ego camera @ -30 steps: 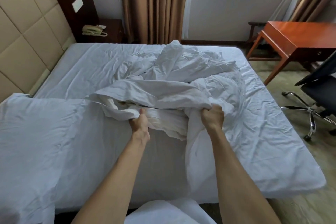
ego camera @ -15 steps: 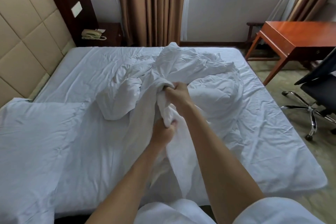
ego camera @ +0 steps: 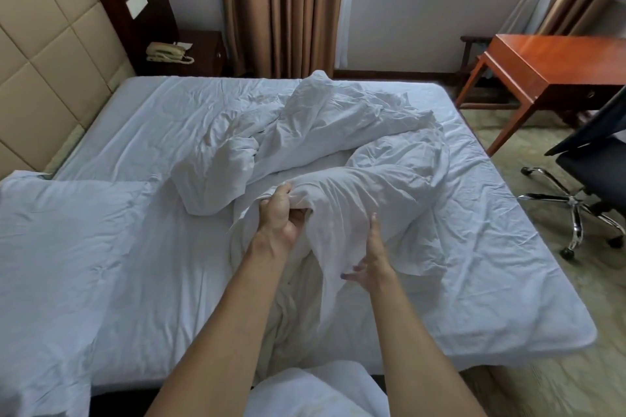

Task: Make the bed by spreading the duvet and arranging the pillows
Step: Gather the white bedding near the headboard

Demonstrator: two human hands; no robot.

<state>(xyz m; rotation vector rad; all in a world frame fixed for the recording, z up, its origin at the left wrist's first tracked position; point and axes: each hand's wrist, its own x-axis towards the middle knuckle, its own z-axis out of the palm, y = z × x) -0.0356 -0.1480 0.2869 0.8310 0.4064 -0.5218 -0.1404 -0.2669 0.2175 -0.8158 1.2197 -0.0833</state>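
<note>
The duvet (ego camera: 342,145) was found crumpled in a heap on the middle of the bed (ego camera: 491,247), not spread out. Its long axis was laid roughly from the near edge of the bed, in front of the person, toward the far side by the window, with one raised fold pointed to the far edge and a rounded lobe turned to the left. The near end of it was gathered into a thick roll which was hung down over the near edge of the mattress.

This roll was gripped near its top by the left hand (ego camera: 281,217), whose fingers (ego camera: 284,191) were curled round a bunch of the cloth. The right hand (ego camera: 371,264) was held against the right side of the same roll, with its fingers straight and spread; nothing was clasped by it.

A flat white pillow (ego camera: 57,240) was seen at the left, next to the padded headboard (ego camera: 44,78), well apart from the heap.

Behind the bed a dark nightstand (ego camera: 200,51) with a telephone (ego camera: 167,52) was placed, and brown curtains (ego camera: 281,7) were hung under the window. At the right, a reddish wooden bench (ego camera: 555,57) and a black office chair (ego camera: 589,166) were stood on the floor.
</note>
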